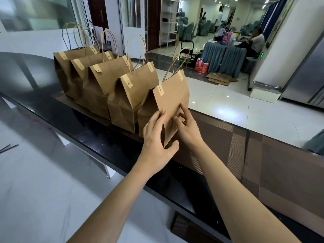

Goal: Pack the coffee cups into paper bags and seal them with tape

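Observation:
Several brown paper bags with twisted handles stand in a row on a dark counter [98, 137]. The nearest bag [172, 97] stands upright, its top folded over and held by two strips of tan tape. My left hand [156, 142] holds its lower left edge, thumb under the bottom corner. My right hand [186, 127] touches the bag's front face with curled fingers and the index finger extended. The bags behind it, such as one bag [126, 102], are taped closed too. No coffee cups are visible.
A white surface [43, 181] lies below the counter at left. Brown woven mats [254, 155] cover the counter to the right. Beyond it are a tiled floor, a draped table [226, 58] with seated people, and a shelf unit [169, 23].

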`<action>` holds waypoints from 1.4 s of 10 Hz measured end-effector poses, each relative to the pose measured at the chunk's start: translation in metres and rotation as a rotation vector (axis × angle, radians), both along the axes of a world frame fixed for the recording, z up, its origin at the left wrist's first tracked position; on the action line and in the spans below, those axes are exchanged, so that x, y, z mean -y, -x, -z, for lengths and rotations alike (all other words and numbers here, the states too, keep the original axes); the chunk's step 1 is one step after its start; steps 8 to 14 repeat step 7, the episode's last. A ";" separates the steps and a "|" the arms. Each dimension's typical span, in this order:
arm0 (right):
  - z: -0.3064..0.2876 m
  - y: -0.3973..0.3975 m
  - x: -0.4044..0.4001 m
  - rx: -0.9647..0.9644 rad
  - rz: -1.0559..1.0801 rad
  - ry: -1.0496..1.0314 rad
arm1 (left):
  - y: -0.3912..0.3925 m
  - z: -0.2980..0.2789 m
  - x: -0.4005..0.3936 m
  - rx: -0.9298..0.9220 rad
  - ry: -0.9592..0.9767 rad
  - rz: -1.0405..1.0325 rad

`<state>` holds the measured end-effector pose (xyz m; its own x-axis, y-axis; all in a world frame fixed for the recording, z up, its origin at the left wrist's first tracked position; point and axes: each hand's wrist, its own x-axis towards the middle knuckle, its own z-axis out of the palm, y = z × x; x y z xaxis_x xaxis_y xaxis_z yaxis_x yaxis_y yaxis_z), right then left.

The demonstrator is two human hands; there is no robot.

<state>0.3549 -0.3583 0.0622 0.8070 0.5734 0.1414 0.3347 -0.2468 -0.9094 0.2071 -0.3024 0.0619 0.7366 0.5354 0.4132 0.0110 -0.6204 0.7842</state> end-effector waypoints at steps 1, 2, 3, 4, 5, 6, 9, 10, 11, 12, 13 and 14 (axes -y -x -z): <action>0.001 -0.004 -0.006 -0.006 -0.004 -0.009 | -0.001 0.001 -0.004 0.010 0.007 0.014; 0.003 -0.004 -0.008 -0.012 0.001 -0.012 | 0.001 0.003 -0.004 0.019 0.005 0.026; 0.002 -0.003 -0.007 -0.010 0.007 -0.017 | 0.003 0.003 -0.008 0.013 0.001 0.044; 0.000 0.000 -0.003 -0.002 0.003 -0.030 | 0.003 0.003 -0.013 0.006 0.015 0.064; 0.000 0.005 0.004 0.027 0.003 -0.033 | 0.007 0.000 -0.018 0.032 0.057 0.105; 0.003 0.010 0.011 0.049 0.024 -0.028 | 0.014 0.000 -0.020 0.060 0.062 0.123; 0.002 0.016 0.019 0.029 0.042 -0.009 | 0.027 -0.003 -0.020 0.037 0.064 0.111; 0.002 0.016 0.019 0.029 0.042 -0.009 | 0.027 -0.003 -0.020 0.037 0.064 0.111; 0.002 0.016 0.019 0.029 0.042 -0.009 | 0.027 -0.003 -0.020 0.037 0.064 0.111; 0.002 0.016 0.019 0.029 0.042 -0.009 | 0.027 -0.003 -0.020 0.037 0.064 0.111; 0.002 0.016 0.019 0.029 0.042 -0.009 | 0.027 -0.003 -0.020 0.037 0.064 0.111; 0.002 0.016 0.019 0.029 0.042 -0.009 | 0.027 -0.003 -0.020 0.037 0.064 0.111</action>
